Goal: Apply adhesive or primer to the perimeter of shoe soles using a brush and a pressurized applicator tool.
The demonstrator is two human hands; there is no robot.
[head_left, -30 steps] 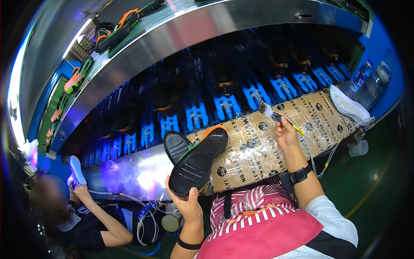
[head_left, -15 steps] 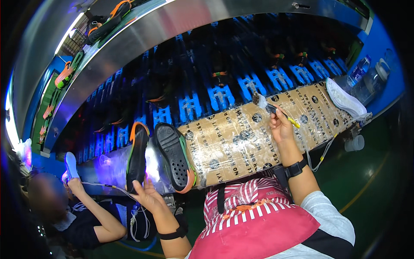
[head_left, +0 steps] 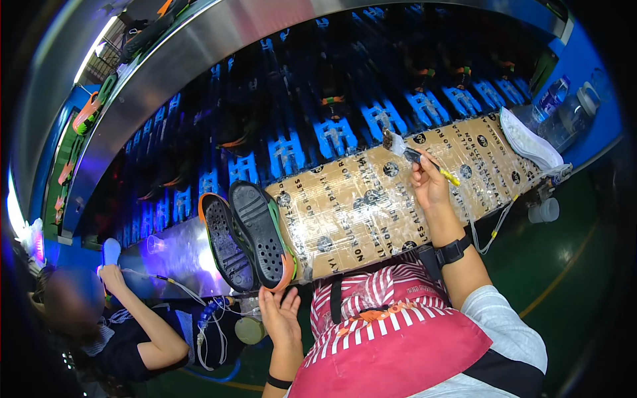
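Note:
My right hand (head_left: 431, 182) is closed around a brush (head_left: 397, 142) above the cardboard, its dark bristle end pointing up and left. The handle shows black and yellow parts. Two black shoes (head_left: 262, 225) (head_left: 225, 242) lie side by side left of the cardboard, toes away from me, with ridged fronts and perforated backs facing up. The right one has an orange heel and green edging; the left one has an orange rim. At the right shoe's heel is my left hand (head_left: 282, 315), fingers apart, fingertips at or just touching the heel edge.
Taped brown cardboard (head_left: 345, 219) covers the ledge. Beyond it runs a dark machine with blue-lit supports (head_left: 335, 136) carrying shoe parts. A white sole-shaped piece (head_left: 527, 142) and bottles (head_left: 551, 99) stand right. A co-worker (head_left: 126, 331) at left holds a light-blue sole-shaped piece (head_left: 111, 251).
The left shoe, on its side before, now lies face up against the other. My left hand has left it and moved right to the other shoe's heel. The brush has shifted slightly left.

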